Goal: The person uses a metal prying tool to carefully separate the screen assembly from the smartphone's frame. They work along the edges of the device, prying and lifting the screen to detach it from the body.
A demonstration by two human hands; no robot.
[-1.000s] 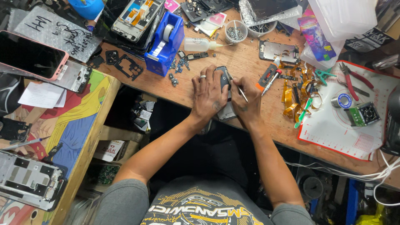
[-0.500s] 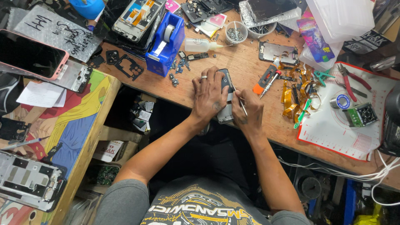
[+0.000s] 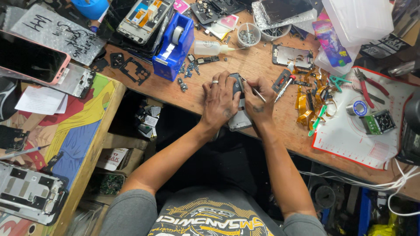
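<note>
**Two hands work on an opened phone at a cluttered bench**

Nearest, a white card box (image 3: 114, 158) sits under the bench. On the wooden bench (image 3: 262, 131), the left hand (image 3: 220, 101) and right hand (image 3: 258, 103) grip a dark, opened phone (image 3: 238, 102); the right also pinches a thin tool (image 3: 257, 93). Farther: blue tape dispenser (image 3: 175, 46), purple packet (image 3: 330, 41).

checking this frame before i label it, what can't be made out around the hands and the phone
Head view only:
- Phone: mostly covered by the left hand and right hand; its face and state are hidden.
- Thin tool in the right hand: tip too small to identify.
- Small bowl: contents too tiny to tell.
- Black device: cut off by right edge.
</note>
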